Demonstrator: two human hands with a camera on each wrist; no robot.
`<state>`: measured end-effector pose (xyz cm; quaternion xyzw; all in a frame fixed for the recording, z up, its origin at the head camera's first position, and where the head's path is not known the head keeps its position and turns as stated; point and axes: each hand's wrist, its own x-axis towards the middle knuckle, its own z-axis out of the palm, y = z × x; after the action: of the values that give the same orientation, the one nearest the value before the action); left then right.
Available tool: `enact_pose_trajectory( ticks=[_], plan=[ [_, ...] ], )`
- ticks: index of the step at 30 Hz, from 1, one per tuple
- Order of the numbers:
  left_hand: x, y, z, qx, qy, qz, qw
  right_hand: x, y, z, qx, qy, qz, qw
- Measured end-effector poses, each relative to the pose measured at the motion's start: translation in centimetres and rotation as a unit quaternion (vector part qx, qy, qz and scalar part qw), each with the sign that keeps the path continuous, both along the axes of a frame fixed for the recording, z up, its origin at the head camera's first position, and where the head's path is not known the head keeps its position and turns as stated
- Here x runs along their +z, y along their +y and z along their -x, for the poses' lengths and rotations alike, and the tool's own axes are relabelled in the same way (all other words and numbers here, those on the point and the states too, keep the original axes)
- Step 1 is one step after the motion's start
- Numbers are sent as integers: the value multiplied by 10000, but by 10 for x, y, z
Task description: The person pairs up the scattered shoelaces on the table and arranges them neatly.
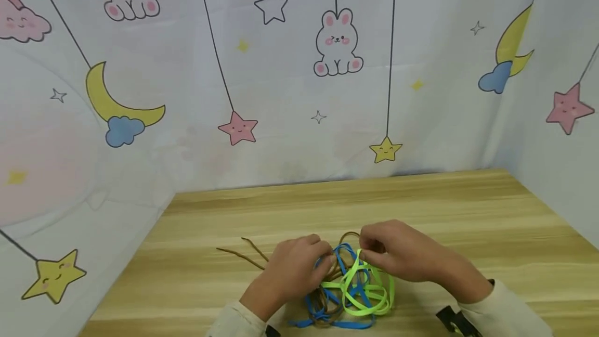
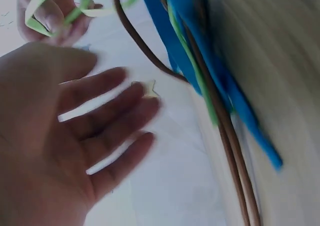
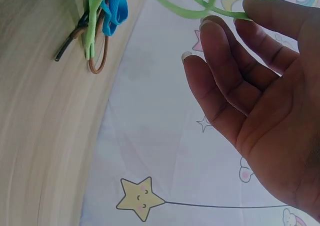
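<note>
A tangle of laces lies near the table's front in the head view: a bright green flat lace (image 1: 360, 312), a blue flat lace (image 1: 353, 325) and a brown cord (image 1: 241, 257). My right hand (image 1: 402, 251) pinches a strand of the green lace between thumb and forefinger, lifting it from the pile. At the pile's left side is my left hand (image 1: 299, 264), its fingers loosely extended with nothing visible between them in the left wrist view. It partly covers the brown and blue strands. Two brown ends stick out past it to the left.
The wood-grain table (image 1: 290, 207) extends behind and to both sides of the tangle. A white curtain (image 1: 290, 82) printed with stars, moons and bunnies stands at the back and sides.
</note>
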<state>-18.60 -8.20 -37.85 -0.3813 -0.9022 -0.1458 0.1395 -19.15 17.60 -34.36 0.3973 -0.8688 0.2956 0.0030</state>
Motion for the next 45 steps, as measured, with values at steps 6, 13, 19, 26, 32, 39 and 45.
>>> enact_pose_trajectory(
  ticks=[6,13,19,26,32,39,45],
  plan=[
    [9,12,-9,-1195,-2476,-1890,9427,7,0,-3,-171,323,277,9990],
    [10,19,-23,-2036,-4255,-2636,8414,4,5,-8,-304,504,920,9940],
    [15,10,-25,-2671,-4962,-3327,7561,7,8,-6,-633,783,1228,9873],
    [26,3,-19,-2874,-4768,-3663,7456,15,18,-7,-967,914,1278,9828],
    [37,-8,-16,-2775,-4404,-4103,7487,20,30,-7,-1215,827,1327,9802],
    [44,-20,-9,-2248,-4317,-4554,7455,25,39,-5,-1242,796,1352,9798],
    [46,-28,-5,-2186,-4188,-4834,7370,27,43,-3,-1242,941,1397,9778]
  ],
)
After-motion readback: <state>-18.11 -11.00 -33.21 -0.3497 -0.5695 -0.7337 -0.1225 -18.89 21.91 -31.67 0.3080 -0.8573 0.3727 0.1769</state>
